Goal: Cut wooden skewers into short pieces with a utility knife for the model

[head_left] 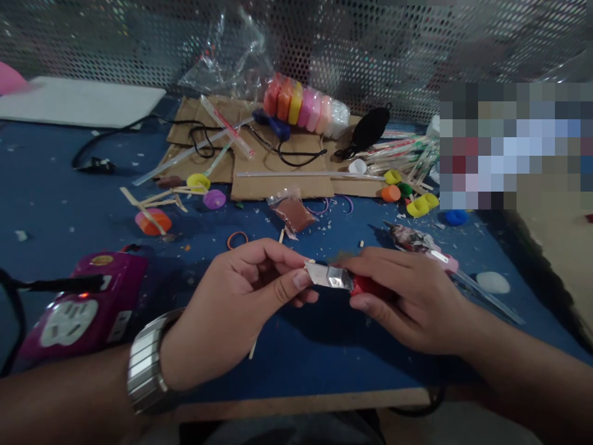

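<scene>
Just above the near part of a blue table (50, 204), two hands meet at a small red-handled cutter (340, 278), so think of that cutter as the middle of a clock. The right hand (419, 300) comes in from between 3 and 4 o'clock and grips the red handle. Its fingers bend over the top, its thumb sits lower down on the near side, and its back faces up. The shiny blade (319, 273) sticks out toward 9 o'clock. The left hand (227, 309) comes in from between 8 and 9 o'clock, with a silver watch band (147, 364) around its wrist. Its fingers curl in, and its thumb lies straight, with the tip at the end of the blade. A tiny pale bit (310, 262) shows there, but I cannot tell if the left hand is pinching it or has something else tucked inside. One end of a thin stick (252, 349) peeks out at 8 o'clock, below the left hand. Past the hands, a little brown packet (293, 214) lies on the table at 11 o'clock. A purple box (127, 278) with a red light is at 9 o'clock, and a white lump (493, 282) is at 3 o'clock.
</scene>
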`<action>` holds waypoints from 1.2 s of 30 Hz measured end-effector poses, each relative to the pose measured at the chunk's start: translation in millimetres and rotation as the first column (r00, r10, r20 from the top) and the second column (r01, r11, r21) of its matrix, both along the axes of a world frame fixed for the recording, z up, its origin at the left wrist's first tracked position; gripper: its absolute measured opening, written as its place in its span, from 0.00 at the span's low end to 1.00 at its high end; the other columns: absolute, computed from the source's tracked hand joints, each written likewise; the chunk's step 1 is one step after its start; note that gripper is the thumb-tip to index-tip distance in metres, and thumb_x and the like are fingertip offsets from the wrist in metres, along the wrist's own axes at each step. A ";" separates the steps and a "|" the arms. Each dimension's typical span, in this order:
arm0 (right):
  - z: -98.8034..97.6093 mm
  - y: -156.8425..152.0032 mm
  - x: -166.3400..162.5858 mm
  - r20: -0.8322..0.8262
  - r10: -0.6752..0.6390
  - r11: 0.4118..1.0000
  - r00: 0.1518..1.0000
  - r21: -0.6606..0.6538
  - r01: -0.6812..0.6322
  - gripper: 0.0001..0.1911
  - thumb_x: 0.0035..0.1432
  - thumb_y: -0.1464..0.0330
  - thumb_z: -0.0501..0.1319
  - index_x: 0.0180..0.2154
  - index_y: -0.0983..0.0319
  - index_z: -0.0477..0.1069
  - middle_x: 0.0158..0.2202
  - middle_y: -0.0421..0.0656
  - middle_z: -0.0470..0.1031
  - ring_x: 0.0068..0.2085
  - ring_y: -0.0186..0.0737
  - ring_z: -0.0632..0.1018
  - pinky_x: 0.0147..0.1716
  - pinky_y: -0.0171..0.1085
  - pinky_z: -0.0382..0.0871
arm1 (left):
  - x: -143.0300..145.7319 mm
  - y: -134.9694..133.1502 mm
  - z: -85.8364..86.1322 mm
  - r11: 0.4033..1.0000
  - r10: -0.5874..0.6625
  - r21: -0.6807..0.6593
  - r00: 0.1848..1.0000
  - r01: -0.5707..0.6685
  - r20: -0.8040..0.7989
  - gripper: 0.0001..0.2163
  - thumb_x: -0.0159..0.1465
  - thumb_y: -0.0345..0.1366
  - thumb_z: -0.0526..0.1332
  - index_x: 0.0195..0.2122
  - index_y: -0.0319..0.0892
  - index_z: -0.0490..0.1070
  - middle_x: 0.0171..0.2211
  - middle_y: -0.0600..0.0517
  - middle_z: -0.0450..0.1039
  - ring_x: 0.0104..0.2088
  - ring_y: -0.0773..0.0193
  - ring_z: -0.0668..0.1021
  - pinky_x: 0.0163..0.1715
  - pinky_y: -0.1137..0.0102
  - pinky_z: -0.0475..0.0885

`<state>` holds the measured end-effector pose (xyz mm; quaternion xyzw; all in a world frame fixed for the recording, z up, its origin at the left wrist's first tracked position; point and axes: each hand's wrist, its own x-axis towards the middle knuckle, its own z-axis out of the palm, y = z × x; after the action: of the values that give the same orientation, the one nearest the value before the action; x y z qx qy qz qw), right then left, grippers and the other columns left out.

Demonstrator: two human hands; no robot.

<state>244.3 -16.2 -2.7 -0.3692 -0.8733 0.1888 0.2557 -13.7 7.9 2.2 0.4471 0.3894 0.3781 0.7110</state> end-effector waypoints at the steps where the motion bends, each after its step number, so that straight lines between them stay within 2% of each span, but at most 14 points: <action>1: -0.1 0.1 -0.1 -0.001 0.002 1.000 1.000 -0.002 -0.002 0.18 0.79 0.59 0.59 0.58 0.64 0.75 0.47 0.50 0.85 0.41 0.41 0.84 0.40 0.37 0.76 | 0.4 0.2 0.2 1.000 0.001 -0.001 1.000 -0.001 -0.002 0.06 0.67 0.25 0.72 0.34 0.41 0.82 0.28 0.55 0.85 0.29 0.74 0.86 0.32 0.87 0.80; 11: 0.4 0.6 0.4 -0.005 0.001 1.000 1.000 -0.007 -0.001 0.17 0.79 0.59 0.58 0.55 0.65 0.76 0.42 0.48 0.83 0.37 0.40 0.81 0.38 0.37 0.74 | -0.7 -2.1 2.3 0.999 0.038 0.019 0.999 -0.038 -0.020 0.07 0.66 0.24 0.73 0.33 0.41 0.81 0.28 0.55 0.85 0.30 0.71 0.87 0.33 0.85 0.81; 23: 1.2 0.7 1.3 -0.020 0.033 0.999 0.999 -0.022 -0.033 0.17 0.80 0.60 0.57 0.57 0.64 0.75 0.43 0.47 0.82 0.39 0.39 0.80 0.39 0.36 0.73 | -2.8 -1.6 -0.8 0.991 0.061 0.126 0.994 -0.050 -0.086 0.05 0.64 0.27 0.75 0.35 0.44 0.84 0.30 0.57 0.85 0.29 0.73 0.85 0.33 0.86 0.81; 28: 2.4 1.5 2.2 0.003 -0.015 1.000 1.000 -0.006 0.015 0.17 0.79 0.58 0.58 0.54 0.63 0.77 0.38 0.44 0.81 0.35 0.38 0.79 0.35 0.36 0.70 | -2.2 -0.2 0.1 0.994 0.025 0.107 0.997 -0.017 -0.069 0.05 0.68 0.27 0.72 0.36 0.43 0.83 0.30 0.56 0.85 0.30 0.74 0.86 0.34 0.87 0.80; 36: 1.7 1.4 1.8 0.034 -0.099 0.995 0.994 0.016 0.099 0.18 0.78 0.57 0.59 0.56 0.63 0.76 0.40 0.46 0.83 0.37 0.42 0.83 0.36 0.38 0.73 | -4.4 1.3 -1.9 0.998 0.032 0.053 0.996 -0.027 -0.089 0.04 0.69 0.34 0.73 0.38 0.43 0.80 0.32 0.56 0.83 0.30 0.71 0.85 0.34 0.82 0.82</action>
<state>246.1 -14.8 -0.9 -0.4133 -0.8595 0.1632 0.2524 -18.1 9.2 0.3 0.4759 0.4176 0.3781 0.6754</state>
